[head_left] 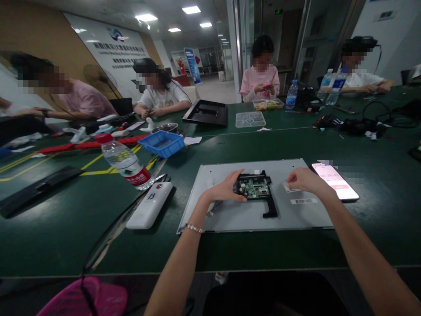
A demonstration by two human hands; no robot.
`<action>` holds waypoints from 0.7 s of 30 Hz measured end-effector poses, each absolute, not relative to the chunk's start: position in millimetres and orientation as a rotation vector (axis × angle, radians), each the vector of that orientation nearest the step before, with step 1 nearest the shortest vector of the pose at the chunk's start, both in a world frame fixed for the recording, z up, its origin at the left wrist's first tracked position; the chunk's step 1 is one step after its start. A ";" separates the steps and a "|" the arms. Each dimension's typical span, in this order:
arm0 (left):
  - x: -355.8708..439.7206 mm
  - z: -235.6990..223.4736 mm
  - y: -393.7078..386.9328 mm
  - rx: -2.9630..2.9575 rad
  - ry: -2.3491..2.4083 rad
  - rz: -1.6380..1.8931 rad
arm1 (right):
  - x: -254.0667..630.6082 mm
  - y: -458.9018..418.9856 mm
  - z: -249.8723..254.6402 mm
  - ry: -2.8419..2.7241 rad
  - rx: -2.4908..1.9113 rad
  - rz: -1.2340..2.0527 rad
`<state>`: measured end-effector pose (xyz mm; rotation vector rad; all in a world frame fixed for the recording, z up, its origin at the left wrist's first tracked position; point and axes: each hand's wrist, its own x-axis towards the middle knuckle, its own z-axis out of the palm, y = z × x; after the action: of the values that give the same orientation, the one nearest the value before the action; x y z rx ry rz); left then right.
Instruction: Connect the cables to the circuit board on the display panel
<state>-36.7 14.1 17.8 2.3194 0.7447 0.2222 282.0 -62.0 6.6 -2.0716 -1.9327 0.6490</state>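
Note:
A flat grey metal panel (230, 219) lies on the table in front of me. On its middle sits a green circuit board (258, 189) in a black plastic frame (270, 206). My left hand (223, 188) grips the frame's left end, fingers along the far side and thumb along the near side. To the right of the board, my right hand (305, 180) is closed in a pinch just above the panel. A small whitish piece (290, 188) shows under its fingertips; whether they hold it is unclear. A barcode label (304, 201) is stuck nearby.
A lit phone (335, 182) lies right of the panel. To the left are a white power bank (150, 206), a tilted water bottle (126, 164), cables and a blue tray (162, 144). A black casing (207, 113) and clear box (250, 119) lie farther back. Several people sit around the table.

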 end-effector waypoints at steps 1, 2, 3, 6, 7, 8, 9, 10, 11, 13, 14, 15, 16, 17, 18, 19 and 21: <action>-36.4 18.7 13.3 2.324 0.749 0.224 | 281.1 -62.3 6.5 -1.927 -2.070 0.661; -35.8 20.0 12.3 2.333 0.756 0.226 | 280.7 -62.2 5.8 -1.923 -2.061 0.671; -34.9 21.5 10.9 2.348 0.763 0.232 | 280.8 -61.7 4.7 -1.919 -2.052 0.674; -30.6 26.9 5.3 2.418 0.772 0.271 | 282.5 -58.6 0.1 -1.909 -2.040 0.642; -28.6 28.4 3.1 2.445 0.764 0.283 | 283.2 -57.5 -1.3 -1.901 -2.043 0.636; -26.4 29.6 0.8 2.470 0.749 0.295 | 283.8 -56.4 -2.2 -1.893 -2.044 0.637; -24.0 30.4 -1.6 2.491 0.732 0.307 | 284.2 -55.6 -2.5 -1.884 -2.042 0.640; -21.4 30.8 -4.0 2.509 0.712 0.320 | 284.3 -55.1 -2.1 -1.874 -2.039 0.643; -18.6 30.9 -6.5 2.523 0.690 0.335 | 284.1 -54.8 -1.0 -1.867 -2.027 0.649; -12.3 30.6 -11.7 2.547 0.641 0.369 | 282.4 -55.0 3.1 -1.866 -1.976 0.701; -8.9 30.4 -14.6 2.560 0.612 0.386 | 280.8 -55.4 5.7 -1.871 -1.932 0.758; -5.3 30.4 -17.5 2.573 0.580 0.402 | 278.9 -55.9 8.2 -1.878 -1.876 0.838; -1.8 30.6 -20.5 2.585 0.550 0.419 | 276.6 -56.6 10.6 -1.883 -1.810 0.933; 1.7 30.9 -23.5 2.594 0.524 0.432 | 274.0 -57.3 12.5 -1.885 -1.741 1.031; 5.0 31.2 -26.4 2.602 0.505 0.440 | 271.3 -57.9 13.9 -1.883 -1.674 1.117; 7.9 31.6 -29.0 2.606 0.497 0.441 | 268.5 -58.4 14.7 -1.879 -1.615 1.180; 12.7 32.0 -33.2 2.612 0.507 0.420 | 263.2 -58.9 14.4 -1.861 -1.544 1.248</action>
<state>12.7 -33.2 32.0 2.6123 0.5070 0.4197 263.2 -58.9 14.4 -1.5438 -1.8607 1.2484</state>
